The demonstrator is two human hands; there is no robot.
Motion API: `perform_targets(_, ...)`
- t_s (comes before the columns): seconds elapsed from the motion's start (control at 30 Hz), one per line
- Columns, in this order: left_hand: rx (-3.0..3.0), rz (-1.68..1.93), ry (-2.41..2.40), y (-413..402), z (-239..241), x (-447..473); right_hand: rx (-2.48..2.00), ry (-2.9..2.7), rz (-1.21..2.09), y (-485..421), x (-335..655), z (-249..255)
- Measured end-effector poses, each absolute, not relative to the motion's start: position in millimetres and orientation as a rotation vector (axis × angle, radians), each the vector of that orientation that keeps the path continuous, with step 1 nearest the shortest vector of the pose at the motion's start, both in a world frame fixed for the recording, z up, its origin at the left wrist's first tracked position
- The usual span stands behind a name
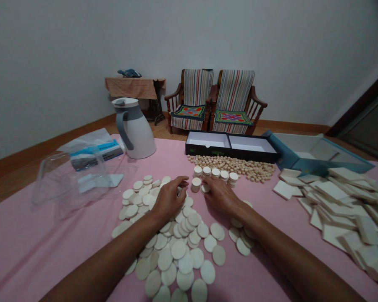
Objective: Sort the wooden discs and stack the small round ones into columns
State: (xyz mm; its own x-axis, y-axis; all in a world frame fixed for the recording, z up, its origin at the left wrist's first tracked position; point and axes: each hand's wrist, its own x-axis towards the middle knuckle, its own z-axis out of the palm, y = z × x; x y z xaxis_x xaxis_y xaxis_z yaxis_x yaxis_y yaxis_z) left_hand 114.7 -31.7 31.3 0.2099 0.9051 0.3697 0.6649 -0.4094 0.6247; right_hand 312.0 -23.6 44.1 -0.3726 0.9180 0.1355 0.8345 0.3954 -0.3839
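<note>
My left hand (169, 198) rests with curled fingers on a heap of pale wooden discs (176, 247) spread over the pink tablecloth (25, 251). My right hand (219, 194) lies just beside it, its fingertips pinched on a small stack of discs (205, 188). Right behind my fingers stands a row of short disc stacks (214, 173). A smaller cluster of discs (241, 243) lies under my right forearm.
Small round wooden beads (239, 165) lie in front of an open black box (229, 146). White square tiles (343, 205) pile up at the right beside a blue box (315, 153). A white jug (134, 128) and a clear plastic container (75, 176) stand at the left. Two striped chairs (214, 100) are behind.
</note>
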Motion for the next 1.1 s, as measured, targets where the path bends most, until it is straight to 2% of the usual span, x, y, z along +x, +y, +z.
perform_targets(0.27, 2.158, 1.001, 1.472, -32, 33, 115, -1.593, -2.311, 0.406, -29, 356, 71)
perform_targets(0.43, 2.141, 0.987, 1.478, -33, 38, 116, -1.706, -2.495, 0.469, -48, 389, 77)
perform_targets(0.57, 2.153, 0.983, 1.481, -33, 38, 116, -1.78, -2.633, 0.323, -57, 401, 77)
perform_targets(0.83, 2.164, 0.994, 1.487, -31, 35, 115, -1.641, -2.617, 0.54, -53, 397, 65)
perform_targets(1.1, 2.151, 0.984, 1.5, -30, 32, 114, -1.512, -2.446, 0.503, -48, 365, 59)
